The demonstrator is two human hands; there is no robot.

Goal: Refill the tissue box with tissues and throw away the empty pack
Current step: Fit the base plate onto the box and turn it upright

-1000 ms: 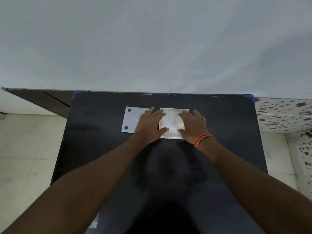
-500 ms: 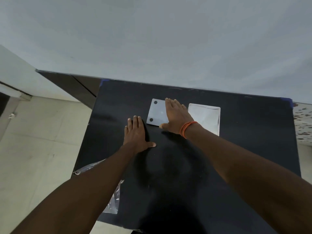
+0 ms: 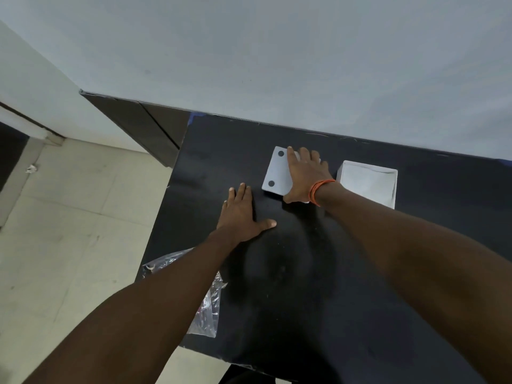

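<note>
Head view: on the matte black tabletop [image 3: 318, 286], the right hand [image 3: 303, 176] grips a flat white lid [image 3: 277, 170] with two dark dots. The left hand [image 3: 241, 214] lies flat, empty. The square white tissue box [image 3: 367, 182] holds tissues; the crinkled clear pack [image 3: 205, 306] overhangs the tabletop's left edge.

Dim, soft shadows, wide-angle warp

No readable text, labels, brands or numbers anywhere. Only marks: two dark round dots on the left side of the white lid panel [image 3: 277, 170], not characters. White box [image 3: 367, 184] to its right is blank on the faces shown. Crumpled clear plastic pack [image 3: 206, 309] at the near left table edge may carry print, but glare and creases leave nothing legible. Black table [image 3: 304, 286] bare of markings.
</note>
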